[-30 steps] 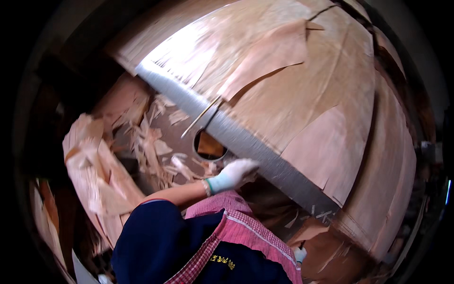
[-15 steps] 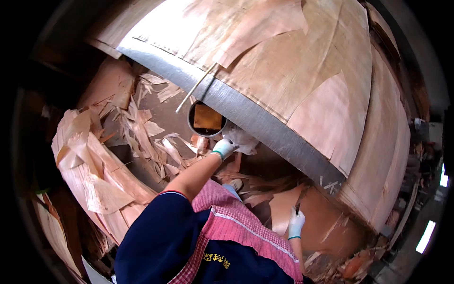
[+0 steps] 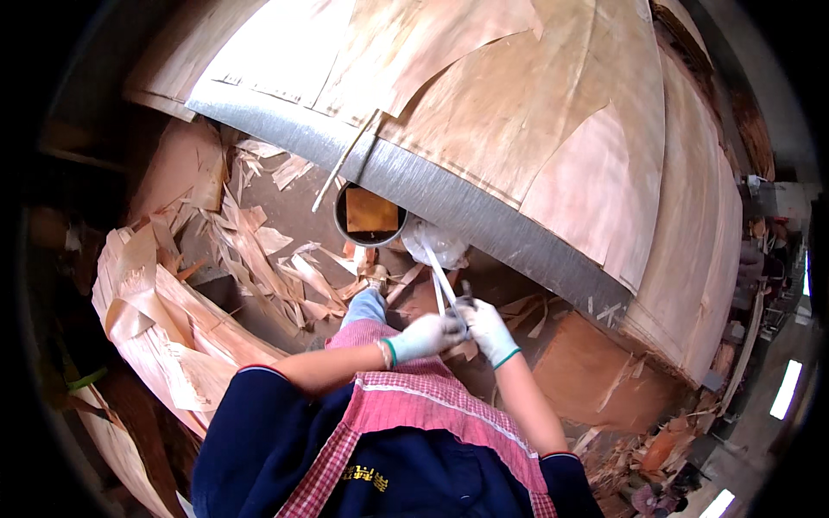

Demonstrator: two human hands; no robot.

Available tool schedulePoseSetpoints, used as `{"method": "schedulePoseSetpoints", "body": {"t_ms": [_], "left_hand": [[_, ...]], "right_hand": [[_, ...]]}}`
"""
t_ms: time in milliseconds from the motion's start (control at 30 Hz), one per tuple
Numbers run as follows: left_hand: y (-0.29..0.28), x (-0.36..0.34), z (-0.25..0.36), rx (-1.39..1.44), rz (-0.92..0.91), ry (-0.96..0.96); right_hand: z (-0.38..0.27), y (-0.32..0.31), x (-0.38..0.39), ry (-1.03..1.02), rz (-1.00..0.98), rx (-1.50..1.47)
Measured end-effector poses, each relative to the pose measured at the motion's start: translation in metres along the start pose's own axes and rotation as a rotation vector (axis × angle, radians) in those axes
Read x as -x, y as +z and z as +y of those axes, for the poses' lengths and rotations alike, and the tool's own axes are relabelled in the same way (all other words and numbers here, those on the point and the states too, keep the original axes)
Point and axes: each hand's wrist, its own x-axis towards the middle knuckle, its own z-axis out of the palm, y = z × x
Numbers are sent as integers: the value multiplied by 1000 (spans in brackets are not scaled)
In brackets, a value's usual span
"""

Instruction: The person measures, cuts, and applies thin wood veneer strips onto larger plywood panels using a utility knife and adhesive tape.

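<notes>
Both my hands are in white work gloves with green cuffs and meet in front of my apron. My left hand [image 3: 429, 337] is closed round a white strip [image 3: 442, 281] that runs up to a crumpled clear plastic bag [image 3: 436, 243]. Close against it, my right hand [image 3: 489, 331] is closed on a slim dark tool; only its end stands out above the glove, and its kind is hard to make out. Beyond the bag, a round bucket [image 3: 339, 226] holds a yellow-brown block [image 3: 372, 211].
Ahead stands a broad stack of wood veneer sheets [image 3: 509, 112] with a grey metal edge [image 3: 484, 233]. A thin stick [image 3: 345, 161] juts from that edge above the bucket. Torn veneer scraps [image 3: 259, 233] litter the floor, and a veneer bundle [image 3: 164, 319] lies left.
My left hand has come back from the plastic bag toward my body with the white strip. The right hand, holding the dark tool, has moved up and left to join it.
</notes>
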Motion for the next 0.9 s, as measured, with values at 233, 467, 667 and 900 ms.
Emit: {"method": "schedulePoseSetpoints", "body": {"t_ms": [233, 467, 667, 900], "left_hand": [[-57, 3, 84, -368, 261, 416], [-66, -44, 43, -522, -236, 273], [-11, -70, 50, -19, -309, 414], [-25, -20, 245, -28, -674, 227]], "right_hand": [[-50, 0, 116, -518, 133, 757], [-78, -183, 300, -348, 909, 985], [-44, -240, 353, -234, 1497, 1234], [-97, -39, 272, -682, 417, 813]]}}
